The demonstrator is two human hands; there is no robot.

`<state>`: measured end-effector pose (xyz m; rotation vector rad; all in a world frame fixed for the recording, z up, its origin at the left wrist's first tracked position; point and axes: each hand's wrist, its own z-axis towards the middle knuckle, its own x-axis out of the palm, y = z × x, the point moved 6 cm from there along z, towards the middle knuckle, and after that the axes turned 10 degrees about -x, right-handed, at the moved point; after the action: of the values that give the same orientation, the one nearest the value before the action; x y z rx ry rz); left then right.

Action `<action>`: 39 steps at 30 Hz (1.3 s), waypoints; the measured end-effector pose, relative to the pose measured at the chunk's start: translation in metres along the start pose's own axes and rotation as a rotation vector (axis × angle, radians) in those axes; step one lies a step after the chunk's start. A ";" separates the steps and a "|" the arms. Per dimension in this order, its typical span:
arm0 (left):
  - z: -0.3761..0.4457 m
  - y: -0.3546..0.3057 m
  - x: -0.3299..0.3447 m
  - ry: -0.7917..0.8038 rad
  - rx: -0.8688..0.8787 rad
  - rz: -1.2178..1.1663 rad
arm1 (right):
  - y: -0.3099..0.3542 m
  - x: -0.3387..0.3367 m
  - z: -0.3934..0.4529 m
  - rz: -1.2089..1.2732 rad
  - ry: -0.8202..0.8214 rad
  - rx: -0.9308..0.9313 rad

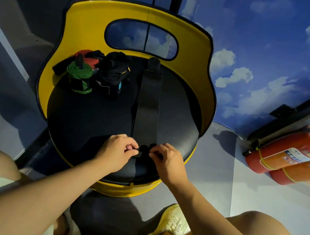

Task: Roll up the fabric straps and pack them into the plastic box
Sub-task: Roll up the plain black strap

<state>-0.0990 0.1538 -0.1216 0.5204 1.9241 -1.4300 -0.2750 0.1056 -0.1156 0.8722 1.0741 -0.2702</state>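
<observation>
Both hands meet at the near edge of the seat: our left hand has its fingers curled and pinches the near end of a black strap, and our right hand pinches the same end from the other side, where a small rolled part of the strap shows between the 2 hands. From there the strap lies flat and straight across the black seat cushion, running away from us to the yellow backrest, where its far end sits just below the oval cut-out. At the back left of the cushion we see a cluster of other straps: a green roll standing nearest, a red-orange one behind it, and a heap of loose black straps just beside them to the right. On the floor to the right, well apart from the seat, 2 red fire extinguishers lie against the wall painted with sky and clouds. We cannot see any plastic box.
</observation>
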 end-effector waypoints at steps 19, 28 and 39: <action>-0.018 -0.011 -0.004 -0.144 0.407 0.305 | 0.008 0.002 -0.018 -0.391 -0.077 -0.312; -0.019 -0.005 0.002 -0.195 0.326 0.378 | 0.008 0.010 -0.013 -0.486 0.011 -0.230; 0.007 0.001 -0.002 -0.034 0.015 0.082 | -0.002 0.003 0.007 -0.294 -0.044 0.023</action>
<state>-0.0955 0.1480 -0.1222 0.5714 1.8456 -1.3936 -0.2702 0.0999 -0.1182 0.7234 1.1595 -0.5454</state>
